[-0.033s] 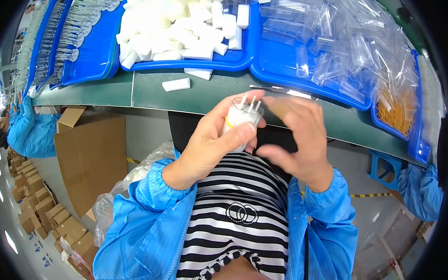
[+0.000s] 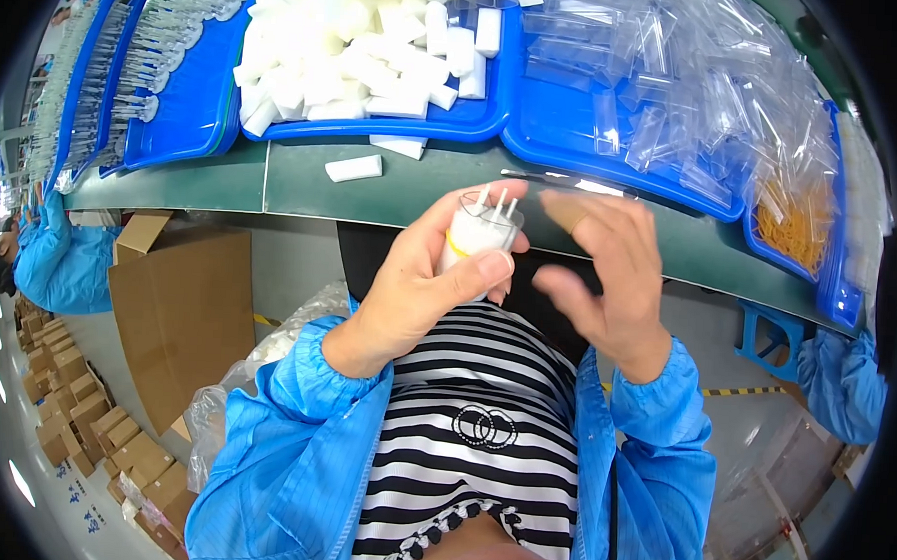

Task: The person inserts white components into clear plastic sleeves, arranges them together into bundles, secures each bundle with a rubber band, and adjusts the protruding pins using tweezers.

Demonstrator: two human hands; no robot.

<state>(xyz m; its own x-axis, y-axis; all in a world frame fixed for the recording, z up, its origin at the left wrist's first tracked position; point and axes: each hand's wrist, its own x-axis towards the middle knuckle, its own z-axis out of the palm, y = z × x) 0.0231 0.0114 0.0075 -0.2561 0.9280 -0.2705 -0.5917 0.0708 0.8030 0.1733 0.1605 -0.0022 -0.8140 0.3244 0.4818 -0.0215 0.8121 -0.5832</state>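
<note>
In my left hand (image 2: 421, 277) is a small clear plastic cup-like sleeve (image 2: 487, 222) with white material inside. Several thin white prongs stick up from its top, and a yellow band rings its side. My left fingers wrap round its back, with the thumb pressed on the front. To its right, my right hand (image 2: 614, 267) hovers apart from it, holding nothing, thumb and fingers spread. A long thin shiny tool (image 2: 569, 183) lies on the green bench just beyond my hands.
White foam blocks (image 2: 353, 61) fill one blue tray (image 2: 375, 131); two lie loose on the bench (image 2: 302, 189). Clear sleeves (image 2: 667, 99) heap in the right-hand tray, beside orange rubber bands (image 2: 791, 223). Trays of syringe-like pieces (image 2: 179, 38) stand left. A carton (image 2: 182, 318) is below.
My right hand has shifted slightly right, away from the cup-like sleeve. My left hand has tilted the sleeve slightly leftward, still gripping it.
</note>
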